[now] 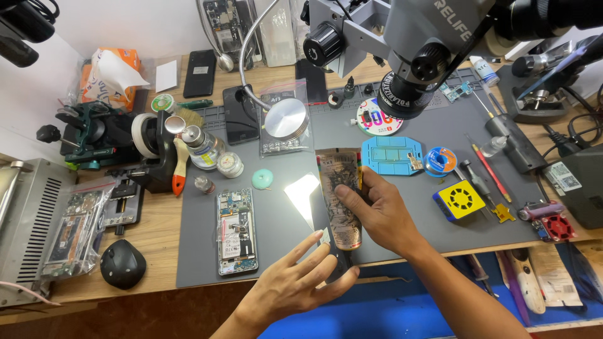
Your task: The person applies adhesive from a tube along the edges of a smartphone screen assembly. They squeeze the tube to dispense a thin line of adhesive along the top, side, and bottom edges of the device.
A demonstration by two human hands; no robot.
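The person holds a phone [340, 201] over the near edge of the grey mat [276, 251], below the microscope [408, 56]. Its patterned back cover faces up and its long axis runs away from the body. The right hand [383, 216] is clamped on the phone, the thumb pressed on the middle of the cover and the fingers wrapped round the right edge. The left hand [295, 282] lies at the near end, fingers spread flat along the left side and the thumb tucked under the dark bottom edge; it steadies the phone without closing fully on it. The two hands sit close together, both touching the phone.

The step in hand looks like working the back cover at the bottom end, either seating or loosening it; which of the two cannot be told. The next move seems to call for steady pressure from the right thumb while the left thumb keeps the lower edge from slipping.

An opened phone [237, 231] with a bare board lies on the mat to the left, well apart. A blue jig [389, 156] and a yellow fan [458, 199] lie to the right
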